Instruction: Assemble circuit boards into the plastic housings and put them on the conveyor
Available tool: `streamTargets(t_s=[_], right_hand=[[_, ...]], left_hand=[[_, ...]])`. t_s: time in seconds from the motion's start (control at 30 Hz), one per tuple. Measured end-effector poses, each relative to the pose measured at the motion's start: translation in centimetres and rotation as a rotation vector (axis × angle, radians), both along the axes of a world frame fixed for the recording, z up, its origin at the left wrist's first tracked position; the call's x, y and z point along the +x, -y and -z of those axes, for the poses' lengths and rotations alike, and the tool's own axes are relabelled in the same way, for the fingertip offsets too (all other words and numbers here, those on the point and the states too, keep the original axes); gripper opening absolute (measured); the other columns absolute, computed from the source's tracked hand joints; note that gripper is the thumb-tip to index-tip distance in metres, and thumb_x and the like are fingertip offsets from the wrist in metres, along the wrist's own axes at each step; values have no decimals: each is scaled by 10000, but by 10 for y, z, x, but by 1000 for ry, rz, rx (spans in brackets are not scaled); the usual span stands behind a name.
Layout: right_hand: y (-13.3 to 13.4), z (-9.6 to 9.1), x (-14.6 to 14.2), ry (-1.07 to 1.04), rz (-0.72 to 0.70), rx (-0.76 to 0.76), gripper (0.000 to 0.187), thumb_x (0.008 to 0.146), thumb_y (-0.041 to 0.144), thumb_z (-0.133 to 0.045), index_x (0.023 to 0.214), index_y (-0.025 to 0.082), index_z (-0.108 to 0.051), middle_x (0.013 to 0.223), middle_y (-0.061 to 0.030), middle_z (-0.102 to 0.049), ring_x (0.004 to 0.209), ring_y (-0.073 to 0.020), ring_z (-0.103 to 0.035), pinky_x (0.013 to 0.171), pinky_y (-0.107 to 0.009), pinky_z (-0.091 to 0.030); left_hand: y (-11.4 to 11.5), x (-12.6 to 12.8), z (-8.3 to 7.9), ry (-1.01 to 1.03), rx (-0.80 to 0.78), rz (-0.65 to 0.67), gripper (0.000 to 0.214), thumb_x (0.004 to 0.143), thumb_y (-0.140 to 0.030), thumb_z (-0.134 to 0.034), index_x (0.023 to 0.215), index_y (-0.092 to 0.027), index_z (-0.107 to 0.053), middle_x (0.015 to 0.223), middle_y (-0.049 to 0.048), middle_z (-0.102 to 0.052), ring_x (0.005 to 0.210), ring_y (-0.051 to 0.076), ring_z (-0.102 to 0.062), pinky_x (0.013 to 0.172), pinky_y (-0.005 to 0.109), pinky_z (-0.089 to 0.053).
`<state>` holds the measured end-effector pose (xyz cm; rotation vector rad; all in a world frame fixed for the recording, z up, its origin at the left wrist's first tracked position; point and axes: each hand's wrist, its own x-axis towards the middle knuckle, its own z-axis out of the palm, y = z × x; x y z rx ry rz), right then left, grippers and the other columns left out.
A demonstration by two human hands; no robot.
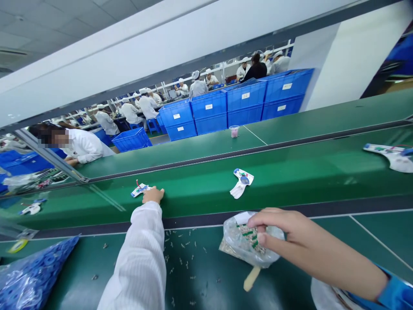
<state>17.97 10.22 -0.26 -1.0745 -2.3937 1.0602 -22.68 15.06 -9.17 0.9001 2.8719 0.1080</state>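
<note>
There are two hands [153, 195] [277, 228], four white housings [238, 189], one cup [234, 132], one bag of blue pieces [40, 275].

Room bright, cool white light, fairly even, seemingly from overhead. Ceiling [48, 13] greyer, dimmer. Pale sheen on green belt [193, 178] toward right; faint gloss on tabletop [232, 297]. Hard white glints on blue bag [38, 275], milder ones on clear bag [231, 237]. Shadows soft, weak. Wide-angle stretch near edges, overhead beam [129, 56] slanting. Far workers [196, 88] small, soft; dark clutter [383, 73] at right edge smeared. Pixel blocks over head of one person [87, 144] at left.
</note>
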Motion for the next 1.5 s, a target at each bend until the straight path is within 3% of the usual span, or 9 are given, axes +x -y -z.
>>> streamTargets(t_s=[0.33, 0.57, 0.73, 0.83, 0.9, 1.0, 1.13, 1.33, 1.5], right_hand=[[1, 3, -3, -37, -38, 60, 205, 829, 322, -506, 882, 244, -688, 840, -34, -663, 751, -182, -605, 636, -256, -465], [1, 3, -5, -82, -80, 25, 198, 805, 271, -526, 909, 224, -689, 823, -33, -665, 748, -182, -592, 665, -265, -442], [0, 4, -12, -93, -53, -108, 254, 817, 311, -510, 970, 199, -678, 873, -42, -660, 752, -180, -593, 663, -275, -430], [0, 9, -23, -318, 33, -268, 320, 837, 386, -497, 1007, 170, -660, 883, -60, -659, 798, -190, -601, 711, -296, -446], [3, 13, -32, -603, 78, -477, 402, 832, 495, -496, 972, 152, -652, 841, -65, -652, 811, -192, -599, 746, -315, -455], [14, 14, -42, -978, 42, -930, 494, 750, 606, -570, 936, 153, -638, 780, -47, -634, 719, -165, -593, 693, -299, -457], [28, 9, -47, -1278, -41, -1165, 448, 703, 588, -634, 798, 150, -635, 771, -46, -624, 722, -159, -588, 718, -298, -455], [26, 7, -44, -1450, 75, -897, 332, 684, 491, -706, 768, 185, -608, 761, -29, -585, 815, -194, -568, 802, -349, -449], [19, 10, -38, -1334, 187, -720, 420, 650, 540, -733, 804, 183, -575, 804, -25, -560, 806, -182, -540, 750, -328, -436]], left_hand=[[14, -27, 16, -1, 66, -48, 356, 884, -348, -550, 1185, -158, -527, 1199, 96, -547, 1021, 219, -571, 847, 424, -497], [31, -18, -26, 15, 189, 75, 323, 895, -359, -531, 1136, -143, -548, 1064, 75, -603, 916, 188, -608, 793, 386, -515], [59, 43, -77, 24, 362, 433, 286, 869, -258, -525, 1129, -141, -545, 1059, 75, -626, 902, 181, -608, 825, 369, -492], [95, 98, -97, 30, 468, 721, 291, 781, -324, -549, 1043, -207, -594, 1068, 46, -639, 929, 190, -607, 840, 302, -479], [121, 132, -102, 28, 530, 913, 323, 705, -454, -613, 939, -231, -620, 952, 28, -656, 834, 182, -624, 723, 247, -500], [147, 168, -99, -167, 711, 1305, 276, 794, -459, -586, 955, -234, -594, 868, 31, -630, 744, 146, -624, 626, 197, -485], [150, 190, -91, -280, 790, 1309, 226, 851, -401, -527, 976, -213, -547, 864, 53, -590, 720, 148, -600, 608, 220, -474], [138, 214, -81, -361, 724, 1246, 420, 822, -381, -517, 1176, -157, -477, 1179, 192, -501, 1183, 410, -382, 910, 564, -343], [140, 233, -74, 69, 819, 1166, 319, 878, -211, -443, 1195, -228, -476, 1147, 96, -512, 1132, 247, -438, 929, 384, -379]])
